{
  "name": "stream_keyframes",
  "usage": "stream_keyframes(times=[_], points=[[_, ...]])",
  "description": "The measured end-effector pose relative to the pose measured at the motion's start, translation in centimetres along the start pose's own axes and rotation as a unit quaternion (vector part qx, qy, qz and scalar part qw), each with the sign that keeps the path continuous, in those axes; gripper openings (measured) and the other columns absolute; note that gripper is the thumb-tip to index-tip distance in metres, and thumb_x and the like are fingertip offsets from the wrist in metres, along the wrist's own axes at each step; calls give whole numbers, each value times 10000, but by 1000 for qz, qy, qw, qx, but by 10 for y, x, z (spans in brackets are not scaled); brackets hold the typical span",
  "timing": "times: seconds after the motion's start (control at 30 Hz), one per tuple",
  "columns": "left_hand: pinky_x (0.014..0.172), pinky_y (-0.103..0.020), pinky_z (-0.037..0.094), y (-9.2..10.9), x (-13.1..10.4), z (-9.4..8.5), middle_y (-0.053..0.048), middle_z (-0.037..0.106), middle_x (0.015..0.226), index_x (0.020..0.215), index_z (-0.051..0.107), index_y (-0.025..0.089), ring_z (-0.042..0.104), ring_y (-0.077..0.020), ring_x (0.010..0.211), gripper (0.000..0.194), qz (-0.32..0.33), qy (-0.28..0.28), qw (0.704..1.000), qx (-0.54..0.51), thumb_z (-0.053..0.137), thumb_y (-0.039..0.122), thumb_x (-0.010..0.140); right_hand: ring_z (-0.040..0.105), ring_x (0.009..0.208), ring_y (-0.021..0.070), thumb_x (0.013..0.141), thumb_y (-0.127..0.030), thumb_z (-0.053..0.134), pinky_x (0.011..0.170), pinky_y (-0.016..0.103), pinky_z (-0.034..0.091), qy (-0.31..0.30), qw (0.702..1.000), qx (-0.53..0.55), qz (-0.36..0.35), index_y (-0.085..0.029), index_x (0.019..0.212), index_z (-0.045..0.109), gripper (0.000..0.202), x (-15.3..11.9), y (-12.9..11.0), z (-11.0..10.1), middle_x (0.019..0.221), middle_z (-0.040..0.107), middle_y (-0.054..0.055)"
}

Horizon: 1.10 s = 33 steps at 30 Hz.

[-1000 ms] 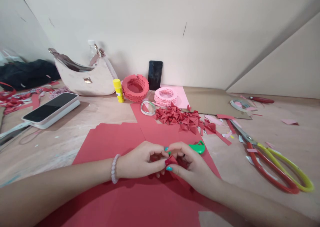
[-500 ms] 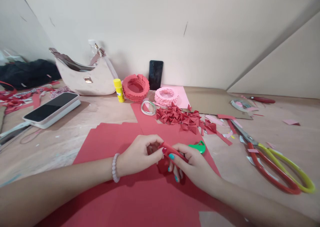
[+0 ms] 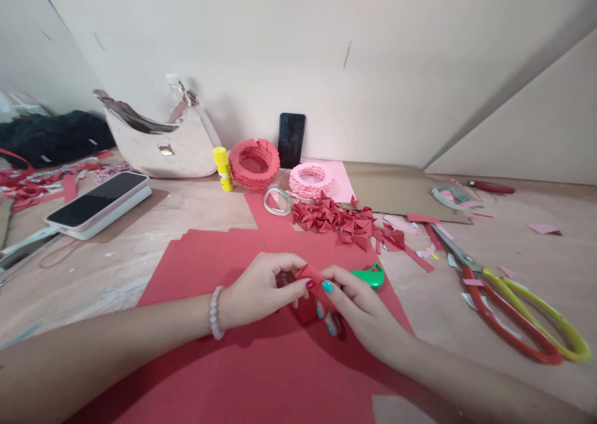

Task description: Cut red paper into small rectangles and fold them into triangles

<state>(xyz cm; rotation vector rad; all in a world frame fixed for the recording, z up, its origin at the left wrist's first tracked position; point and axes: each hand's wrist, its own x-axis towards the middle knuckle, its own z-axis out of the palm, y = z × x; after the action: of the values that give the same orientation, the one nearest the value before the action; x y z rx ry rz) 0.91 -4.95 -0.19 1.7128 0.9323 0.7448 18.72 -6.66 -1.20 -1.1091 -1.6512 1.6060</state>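
Both your hands meet over the red sheets (image 3: 242, 362) at the near middle of the desk (image 3: 140, 256), and that's where the small red paper piece (image 3: 313, 282) sits: pinched between them. Your left hand (image 3: 261, 294) has its grip narrowed on the piece's left edge, your right hand (image 3: 361, 309) closes thumb and finger on the right, likely to keep a crease tight. The green cutter (image 3: 370, 276) lies just beside your right hand, the folded red triangles (image 3: 333, 217) piled beyond, scissors (image 3: 508, 306) off right
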Motion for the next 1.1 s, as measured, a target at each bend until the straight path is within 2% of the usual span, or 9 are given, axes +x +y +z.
stream_keyframes(times=[0.37,0.6,0.7,0.87,1.1], points=[[435,-133,401,2,-3,-1,-5,587,560,653,601,111,511,-57,443,210,-2,-14,1000,14,466,191,792,497,446,66,825,-422,448,432,192,409,2,1000,18,-4,-175,729,432,266,0,5,3,584,501,-41],[443,-131,401,3,-3,0,6,555,556,736,610,112,509,-59,457,144,5,-23,1000,14,476,151,773,502,444,70,787,-428,506,413,188,394,26,999,47,6,-189,669,363,303,1,7,4,569,528,-40],[439,-121,402,2,-3,1,7,554,549,725,608,109,504,-52,449,152,9,-25,1000,15,466,131,773,507,467,68,794,-407,505,440,193,413,18,999,38,-3,-174,676,406,280,2,5,4,595,528,-31],[434,-112,419,4,-4,1,-3,586,595,694,587,105,524,-49,453,150,9,-27,1000,-4,458,113,771,564,510,98,824,-390,455,484,221,455,-32,999,14,10,-140,740,526,273,2,2,4,620,570,5],[432,-114,421,2,-5,0,-12,584,566,665,593,95,542,-59,451,205,12,-29,999,20,466,187,798,590,512,112,803,-371,491,479,226,474,-29,999,21,24,-143,720,542,248,1,2,4,606,584,4]])
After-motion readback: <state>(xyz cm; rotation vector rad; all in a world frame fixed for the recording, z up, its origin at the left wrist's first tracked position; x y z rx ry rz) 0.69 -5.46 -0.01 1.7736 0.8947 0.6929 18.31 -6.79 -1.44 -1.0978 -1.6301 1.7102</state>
